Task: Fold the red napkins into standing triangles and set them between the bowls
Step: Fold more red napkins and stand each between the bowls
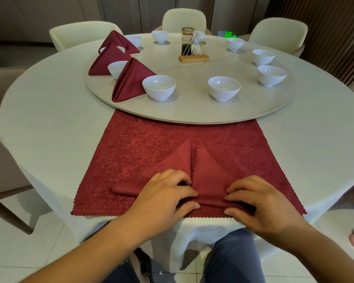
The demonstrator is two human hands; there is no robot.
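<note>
A round worktop [49, 119] with a white cloth holds a big round tray [192, 113]. White bowls [159, 86] sit around the edge of the tray. On its left side three standing napkins [131, 82] rise like little tents, each one beside a bowl. In the middle of the tray a dark bottle [186, 42] stands in a wire frame on a wood block [193, 58]. Pale chairs [184, 19] ring the far side.

A pile of flat napkins [143, 144] lies at the near edge of the worktop, and its far side reaches the tray's rim. On top of the pile lies the half-folded napkin [204, 170]. It is a pointed shape with a fold line down its middle, and the point faces the tray.

Both hands are at its near edge. The left hand [164, 199] has curled fingers and pinches the bottom fold left of the middle line. The right hand [260, 207] is curled too and pinches the same fold on the right. The hands are near each other but not touching.
</note>
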